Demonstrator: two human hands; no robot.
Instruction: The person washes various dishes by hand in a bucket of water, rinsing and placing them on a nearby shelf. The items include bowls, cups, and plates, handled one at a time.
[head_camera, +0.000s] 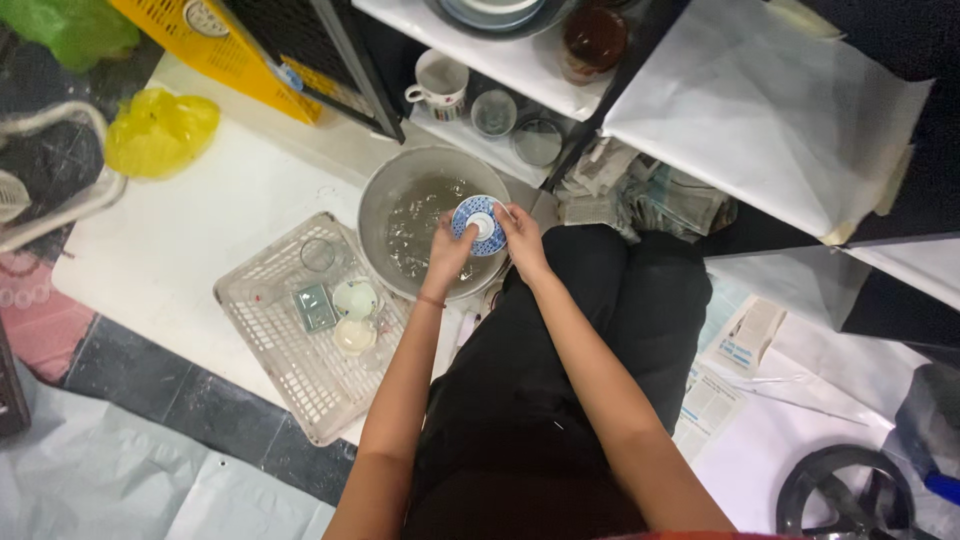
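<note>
Blue-and-white porcelain is what's in hand right now: a small patterned saucer (479, 223), turned bottom-up so the white foot ring shows, held right over the near rim of a big metal basin (400, 190) with water in it. The left hand (447, 252) has its grip clamped on the saucer's left edge, and the right hand (519, 238) is clamped on the right edge, fingers curled over the rim. So both hands are on the same piece, and it sits above the water, not down in it, as far as I can tell.

How far along? I'd guess somewhere in the middle. Just left of the basin there's a white plastic basket (300, 390) on the white floor board, and it already has a few bits lying in it: two small pale cups (354, 298), a clear glass (318, 254) and a little greenish square thing (314, 307). Looks like the washed pile to me, and most of the basket is bare. There seem to be clear glassy pieces down in the basin water too, hard to count through the shimmer.

On the shelf behind the basin I can see a patterned mug (440, 84) and a couple of clear glass dishes (493, 111), so possibly more waiting, though I can't tell if those are clean or dirty. This saucer isn't in the basket yet
</note>
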